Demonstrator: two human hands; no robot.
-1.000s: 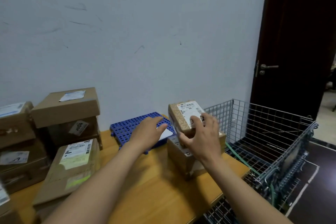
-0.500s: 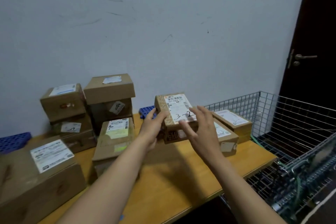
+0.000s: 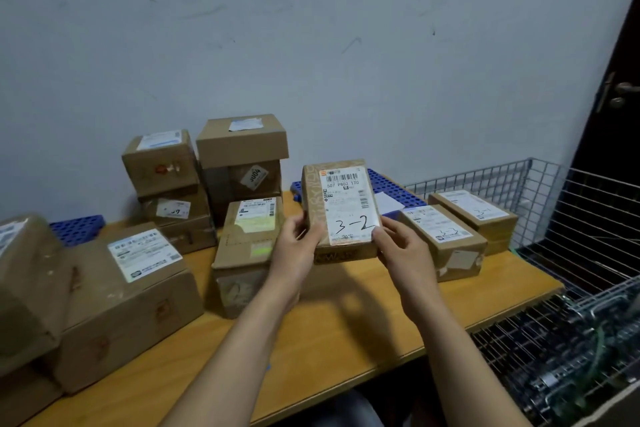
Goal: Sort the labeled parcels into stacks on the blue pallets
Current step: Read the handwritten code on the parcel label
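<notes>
A small brown parcel (image 3: 341, 210) with a white label marked "3-2" is held tilted up above the wooden table (image 3: 346, 319). My left hand (image 3: 298, 246) grips its left edge and my right hand (image 3: 401, 246) grips its lower right corner. Behind it lies a blue pallet (image 3: 391, 185) with a white slip on it. Two flat labeled parcels (image 3: 443, 236) (image 3: 474, 213) lie side by side to the right. Another blue pallet (image 3: 78, 229) shows at the left, mostly hidden by boxes.
Stacked cardboard boxes (image 3: 242, 146) (image 3: 162, 163) stand against the wall at centre left. Larger boxes (image 3: 138, 291) (image 3: 247, 246) sit on the table's left half. A wire cage cart (image 3: 571, 236) stands beyond the table's right edge, beside a dark door (image 3: 620, 97).
The parcel has been lifted off the right-hand boxes and brought toward me, with both hands now on it. The view has turned left, showing more boxes.
</notes>
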